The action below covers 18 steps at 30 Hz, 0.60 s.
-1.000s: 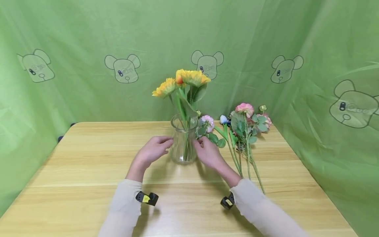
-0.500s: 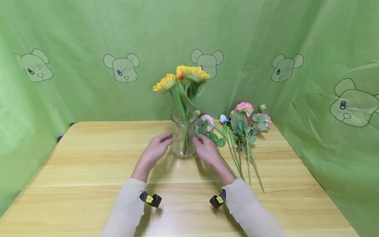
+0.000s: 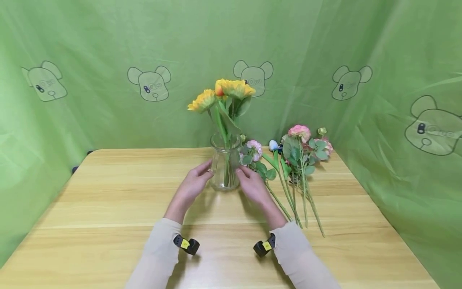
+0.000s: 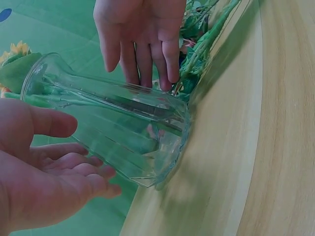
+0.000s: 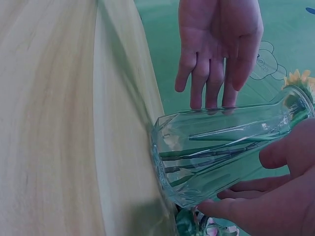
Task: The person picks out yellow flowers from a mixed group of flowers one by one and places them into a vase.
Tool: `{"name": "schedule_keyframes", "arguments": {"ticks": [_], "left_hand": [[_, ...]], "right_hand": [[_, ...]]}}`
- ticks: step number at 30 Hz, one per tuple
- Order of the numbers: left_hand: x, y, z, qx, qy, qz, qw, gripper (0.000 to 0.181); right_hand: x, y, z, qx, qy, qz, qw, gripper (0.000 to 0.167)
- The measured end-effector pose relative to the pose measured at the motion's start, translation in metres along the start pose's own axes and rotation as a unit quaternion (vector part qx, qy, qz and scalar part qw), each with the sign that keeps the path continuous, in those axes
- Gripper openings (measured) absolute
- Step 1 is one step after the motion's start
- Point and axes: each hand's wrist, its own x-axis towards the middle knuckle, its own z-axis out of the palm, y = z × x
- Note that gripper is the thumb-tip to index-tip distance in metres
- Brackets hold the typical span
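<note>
A clear glass vase (image 3: 219,170) stands upright on the wooden table, holding two yellow sunflowers (image 3: 236,89) and an orange tulip (image 3: 219,89). At its left side is my left hand (image 3: 193,183), fingers extended and thumb apart. My right hand (image 3: 254,185) lies along the opposite side, its fingers likewise extended. In the left wrist view, the right hand's fingertips (image 4: 143,81) meet the glass. The left hand's fingertips (image 5: 211,101) reach the glass in the right wrist view. Stem ends show through the vase's lower part.
Right of the vase lie a lilac-pink flower (image 3: 254,149), a pale blue tulip (image 3: 273,145) and pink blooms (image 3: 299,133), their stems pointing toward the front. Green cloth (image 3: 195,36) with printed bear heads hangs behind the table (image 3: 108,192) and at its sides.
The vase has slid a little toward the table's back, its flowers moving along with it. Both hands have followed at its sides. The loose flowers have stayed put.
</note>
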Motion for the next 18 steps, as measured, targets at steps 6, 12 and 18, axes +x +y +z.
{"name": "schedule_keyframes", "arguments": {"ticks": [6, 12, 18], "left_hand": [[-0.0002, -0.0007, 0.0005, 0.003, 0.003, 0.003, 1.0, 0.056], [-0.001, -0.0013, 0.0005, 0.006, 0.004, 0.007, 1.0, 0.057], [-0.0017, 0.0003, 0.0014, 0.012, 0.006, 0.011, 0.9998, 0.056]], "right_hand": [[-0.001, 0.0, -0.0003, 0.009, -0.007, -0.001, 0.9999, 0.057], [-0.0001, 0.0007, -0.0021, 0.001, -0.02, 0.003, 0.9998, 0.059], [0.0005, 0.002, -0.0043, -0.01, -0.021, -0.009, 0.9997, 0.059]]}}
